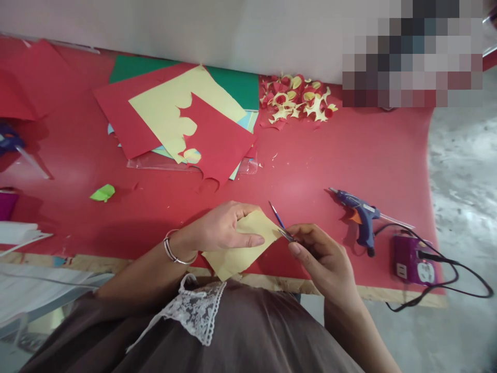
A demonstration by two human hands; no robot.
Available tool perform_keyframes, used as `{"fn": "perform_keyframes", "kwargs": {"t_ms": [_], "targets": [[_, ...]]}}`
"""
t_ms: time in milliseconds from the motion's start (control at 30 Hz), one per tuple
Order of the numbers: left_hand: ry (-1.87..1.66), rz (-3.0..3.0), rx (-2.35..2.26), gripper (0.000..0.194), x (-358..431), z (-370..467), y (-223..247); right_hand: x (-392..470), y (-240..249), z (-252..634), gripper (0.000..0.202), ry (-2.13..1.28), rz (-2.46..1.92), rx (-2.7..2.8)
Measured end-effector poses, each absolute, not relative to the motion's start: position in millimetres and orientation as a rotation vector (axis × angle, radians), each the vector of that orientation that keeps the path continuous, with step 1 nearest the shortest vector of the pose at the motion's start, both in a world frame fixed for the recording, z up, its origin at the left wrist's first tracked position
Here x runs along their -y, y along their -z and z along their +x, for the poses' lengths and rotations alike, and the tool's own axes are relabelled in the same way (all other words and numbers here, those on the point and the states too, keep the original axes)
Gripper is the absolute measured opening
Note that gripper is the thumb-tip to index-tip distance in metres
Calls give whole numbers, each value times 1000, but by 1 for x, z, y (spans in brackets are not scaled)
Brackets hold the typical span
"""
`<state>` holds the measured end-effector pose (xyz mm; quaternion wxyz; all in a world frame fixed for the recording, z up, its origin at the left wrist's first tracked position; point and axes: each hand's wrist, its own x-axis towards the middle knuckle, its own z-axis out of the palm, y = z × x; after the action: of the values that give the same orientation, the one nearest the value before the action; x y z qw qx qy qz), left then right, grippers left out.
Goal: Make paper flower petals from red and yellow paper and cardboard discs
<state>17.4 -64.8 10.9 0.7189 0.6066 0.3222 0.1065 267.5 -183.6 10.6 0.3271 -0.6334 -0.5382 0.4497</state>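
My left hand point(227, 228), with bracelets at the wrist, grips a piece of pale yellow paper point(240, 259) near the table's front edge, thumb on top. My right hand point(322, 256) is closed around small scissors point(286, 235), whose blades point left and meet the paper's right corner. Their handles are mostly hidden by my fingers. A thin blue pen-like tool point(276, 214) lies just beyond the scissors, its lower end close to my right fingers.
Red, yellow and green sheets point(155, 124) lie stacked beyond my hands, beside a pile of paper scraps point(295, 98). At right are a blue glue gun point(361, 212) and a purple power socket point(413, 261) with black cable. A green paper piece point(103, 193) lies left.
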Motion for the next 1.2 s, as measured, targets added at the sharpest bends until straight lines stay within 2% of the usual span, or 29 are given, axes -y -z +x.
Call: {"fn": "perform_keyframes", "kwargs": {"t_ms": [867, 1200], "targets": [[-239, 1377, -718, 30, 66, 19, -14, 184, -11, 265, 29, -1154, -1667, 1402], [-285, 1444, -784, 43, 68, 26, -21, 185, -7, 267, 23, -1157, -1646, 1415]]}}
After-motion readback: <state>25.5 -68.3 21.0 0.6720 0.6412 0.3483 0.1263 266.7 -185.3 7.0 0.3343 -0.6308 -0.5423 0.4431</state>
